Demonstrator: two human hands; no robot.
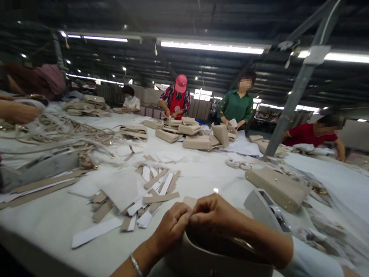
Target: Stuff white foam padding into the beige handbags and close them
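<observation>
A beige handbag [219, 270] stands in front of me at the table's near edge, its top opening toward me and its inside dark. My left hand [174, 226], below a silver bracelet, pinches at the bag's far rim. Fingertips of my right hand [215, 215] meet the left ones there, also closed in a pinch. A beige piece of the bag shows just behind the fingers; the exact spot they grip is hidden. Right of the bag, partly behind my right forearm, is a grey tape dispenser [262, 209].
Beige and white strips [156, 186] lie scattered ahead. Another tape dispenser [41, 168] and tangled straps [70, 129] are left, near a co-worker's arm [4, 110]. Stacked beige bags [190, 133] lie farther back, another bag [277, 188] right. A slanted metal post [288, 113] rises there. Several people work around the table.
</observation>
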